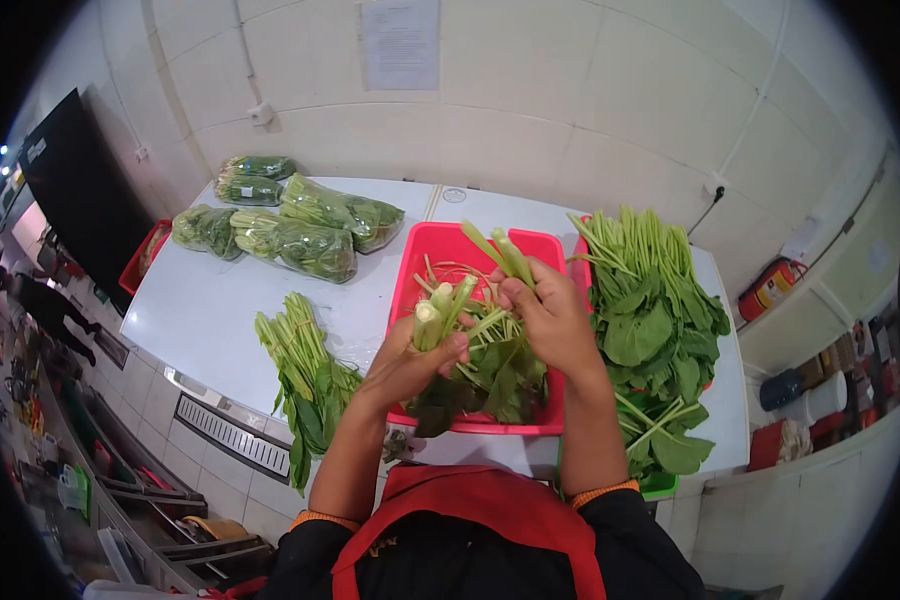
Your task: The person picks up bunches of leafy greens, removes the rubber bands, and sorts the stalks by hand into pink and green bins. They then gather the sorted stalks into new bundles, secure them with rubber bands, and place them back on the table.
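Note:
My left hand [410,360] is closed round a bunch of thick pale-green stalks [428,322], cut ends up, over a red plastic basket [475,428]. Dark leaves [505,375] hang below it into the basket; which stalks they belong to is partly hidden. Higher and to the right, my right hand [555,315] grips a few leafy green stalks [510,255] between thumb and fingers, their ends pointing up and left. Loose thin stems [450,272] lie at the back of the basket.
Bagged greens [315,250] sit at the table's [200,300] back left. A bunch of greens [305,375] overhangs its front edge. To the right, a large pile of leafy greens [650,310] rests on a red container, with a green container [660,487] below. A fire extinguisher [770,287] hangs at right.

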